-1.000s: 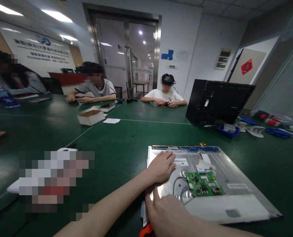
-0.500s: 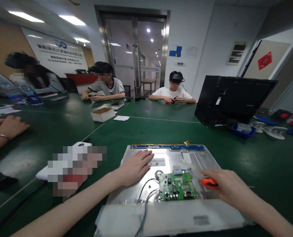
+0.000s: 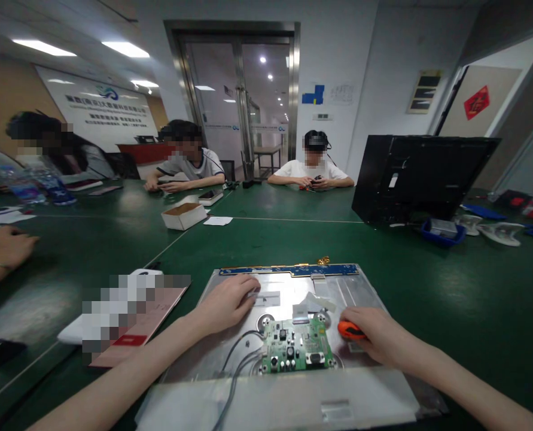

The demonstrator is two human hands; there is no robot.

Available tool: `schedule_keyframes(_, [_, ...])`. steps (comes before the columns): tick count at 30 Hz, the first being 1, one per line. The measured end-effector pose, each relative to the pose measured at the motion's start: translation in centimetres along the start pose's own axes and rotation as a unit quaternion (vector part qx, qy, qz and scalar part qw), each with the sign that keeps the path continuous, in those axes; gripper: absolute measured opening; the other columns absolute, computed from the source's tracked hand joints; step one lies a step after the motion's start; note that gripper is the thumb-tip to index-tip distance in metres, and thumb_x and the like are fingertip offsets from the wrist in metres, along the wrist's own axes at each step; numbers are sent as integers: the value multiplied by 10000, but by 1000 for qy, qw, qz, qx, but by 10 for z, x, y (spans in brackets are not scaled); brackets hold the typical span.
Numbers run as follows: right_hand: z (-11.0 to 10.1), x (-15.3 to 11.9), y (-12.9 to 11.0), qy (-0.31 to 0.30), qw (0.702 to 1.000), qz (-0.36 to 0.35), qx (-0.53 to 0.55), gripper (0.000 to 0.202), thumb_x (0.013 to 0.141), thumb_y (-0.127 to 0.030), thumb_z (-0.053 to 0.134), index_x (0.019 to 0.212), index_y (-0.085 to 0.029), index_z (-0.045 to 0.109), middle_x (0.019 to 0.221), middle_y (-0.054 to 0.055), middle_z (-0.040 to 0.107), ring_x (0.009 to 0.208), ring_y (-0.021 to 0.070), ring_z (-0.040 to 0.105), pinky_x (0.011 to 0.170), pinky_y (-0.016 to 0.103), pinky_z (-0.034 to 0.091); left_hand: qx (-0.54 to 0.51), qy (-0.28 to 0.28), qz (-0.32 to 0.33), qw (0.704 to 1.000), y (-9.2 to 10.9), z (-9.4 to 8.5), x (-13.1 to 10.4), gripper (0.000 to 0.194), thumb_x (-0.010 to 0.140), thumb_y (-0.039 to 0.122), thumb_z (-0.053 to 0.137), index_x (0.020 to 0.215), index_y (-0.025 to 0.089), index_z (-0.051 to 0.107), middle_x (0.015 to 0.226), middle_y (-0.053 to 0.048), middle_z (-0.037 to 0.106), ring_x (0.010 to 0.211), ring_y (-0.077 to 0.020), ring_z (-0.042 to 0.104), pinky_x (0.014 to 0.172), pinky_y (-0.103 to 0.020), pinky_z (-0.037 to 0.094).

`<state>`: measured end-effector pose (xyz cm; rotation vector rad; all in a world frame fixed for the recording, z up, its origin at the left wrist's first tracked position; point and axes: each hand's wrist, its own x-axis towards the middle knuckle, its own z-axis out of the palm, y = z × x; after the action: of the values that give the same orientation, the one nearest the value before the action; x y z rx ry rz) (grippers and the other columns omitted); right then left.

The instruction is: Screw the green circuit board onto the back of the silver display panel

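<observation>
A silver metal panel (image 3: 347,293) lies on the green table in front of me. On it sits a green circuit board (image 3: 297,344) with grey cables at its left, and a blue strip board (image 3: 293,271) runs along its far edge. My left hand (image 3: 230,299) rests on the panel's left part, fingers bent, with nothing visible in it. My right hand (image 3: 367,335) is closed around an orange-handled tool (image 3: 351,330), right of the green board; the tool's tip is hidden. A white ribbon (image 3: 317,303) rises behind the green board.
A pink booklet (image 3: 158,320) and a white device lie at the left. Another person's hand (image 3: 8,245) is at the far left. A black monitor (image 3: 428,179) and blue tray (image 3: 443,233) stand back right; an open box (image 3: 184,216) is farther back.
The view has shifted, so the panel appears farther left. My left hand's fingers are more bent. The white ribbon behind the green board now stands raised from the panel.
</observation>
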<state>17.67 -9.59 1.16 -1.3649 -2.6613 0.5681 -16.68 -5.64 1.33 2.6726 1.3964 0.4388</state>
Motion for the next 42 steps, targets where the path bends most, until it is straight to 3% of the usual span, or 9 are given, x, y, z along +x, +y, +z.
schedule_keyframes(4, [-1,15,1,12,1000,9,-11,175,823,-67,570,944,-188,607,942,53,697,839,205,636,701,286,423,-59,10,-31,998,8,3,15,198,903,265,479,919,176,655,916,-75,699,861,-228,638,751,-320,494])
schedule_keyframes(10, [2,31,-4,32,999,14,-39,465,839,-92,556,1288,-198,499,1088,107,691,915,260,649,720,330,439,-136,0,-33,990,9,6,15,159,843,288,596,934,181,671,920,-53,699,829,-208,634,750,-307,487])
schedule_keyframes(15, [7,30,-8,44,997,15,-64,309,814,-28,537,1061,-193,621,1122,82,653,878,225,648,724,318,435,-151,-10,0,988,11,4,10,144,811,206,640,941,184,698,949,-56,695,884,-218,637,823,-325,478])
schedule_keyframes(21, [11,27,-8,59,995,19,-75,325,791,9,533,1030,-184,639,1090,82,656,839,213,648,682,299,422,-158,-14,12,987,16,5,12,116,848,162,579,799,178,682,825,-42,681,782,-187,624,752,-284,465])
schedule_keyframes(26, [13,29,-1,70,995,17,-67,333,768,25,569,1007,-189,656,1055,73,665,852,211,650,693,289,420,-170,-17,-32,985,9,6,11,103,832,171,590,760,163,664,773,-38,673,729,-177,601,692,-265,441])
schedule_keyframes(32, [13,28,6,85,996,6,-36,275,802,1,579,961,-209,662,1004,36,672,867,190,646,727,276,434,-251,-110,-69,959,3,-5,7,144,814,278,606,781,154,672,719,-12,633,659,-158,549,600,-241,403])
schedule_keyframes(39, [13,26,9,85,996,-1,-20,254,808,-10,579,960,-198,654,1005,50,667,851,198,644,722,288,434,-359,-238,-47,901,3,-17,0,209,770,349,709,770,143,676,723,-5,613,638,-141,533,583,-230,405])
schedule_keyframes(42, [12,26,9,83,996,1,-19,263,803,2,572,961,-195,647,1018,50,671,853,202,643,721,292,432,-359,-263,-27,895,3,-16,1,179,749,318,747,756,143,711,736,-11,617,650,-142,540,592,-231,411])
